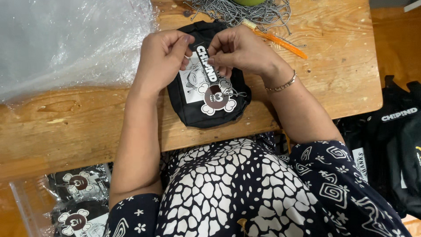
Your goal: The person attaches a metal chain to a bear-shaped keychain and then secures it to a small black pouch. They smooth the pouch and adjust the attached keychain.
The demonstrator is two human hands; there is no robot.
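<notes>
A small black pouch (pixel 193 112) lies on the wooden table (pixel 79 127) in front of me. A black and white card tag (pixel 215 94) with a round brown mark and a short ball chain rests on top of it. My left hand (pixel 162 55) pinches the tag's upper end between thumb and fingers. My right hand (pixel 239 48), with a thin bracelet on the wrist, pinches the same end from the other side. Both hands meet over the pouch's top edge.
A heap of silver ball chains (pixel 245 11) and an orange comb (pixel 280 44) lie at the table's far side. Clear plastic sheeting (pixel 66 39) covers the far left. More black bags (pixel 394 145) sit at my right; bagged tags (pixel 79 197) lie lower left.
</notes>
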